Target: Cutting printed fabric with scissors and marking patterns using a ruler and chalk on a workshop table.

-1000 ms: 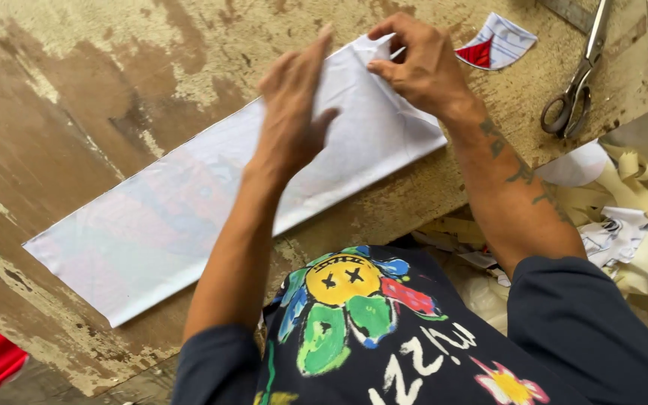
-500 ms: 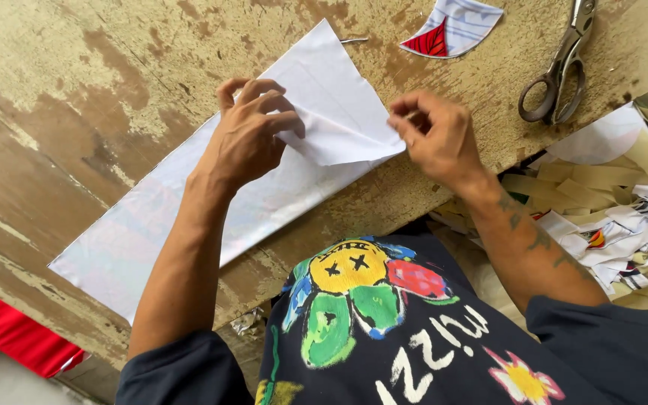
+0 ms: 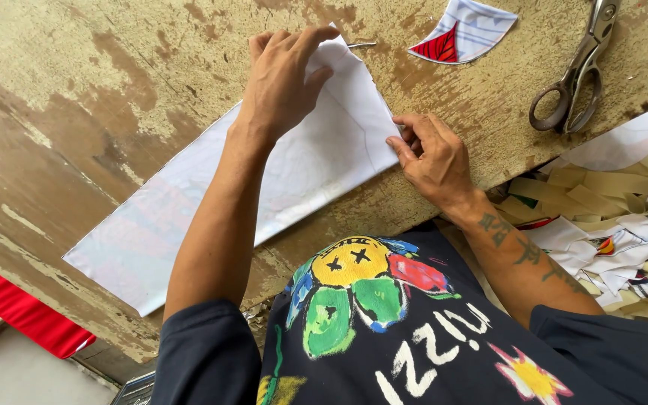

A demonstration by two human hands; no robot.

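Fabric: one long white piece (image 3: 211, 202), lying flat and slantwise on the worn, paint-flaked counter (image 3: 76, 90), its far end folded over into a point under the hands. Left hand (image 3: 283, 82): laid palm-down on the folded end, fingers spread and nearly straight, pressing the cloth and gripping nothing. Right hand (image 3: 433, 157): at the near edge of the fold, fingers curled, thumb and fingertips pinching the cloth's edge just beside the counter's rim. Scissors (image 3: 575, 71): metal, blades together, resting on the counter well to the right of the cloth and touched by neither hand. Scrap (image 3: 463, 31): small curved piece, white with a red patch, on the counter beyond the fold, apart from it. Offcuts (image 3: 616, 217): heap of cream and white strips and printed pieces below the counter's right edge. Red cloth (image 3: 20, 315): band at the lower left, below the counter. Dark printed shirt (image 3: 384, 330): worn by the person, in the foreground.
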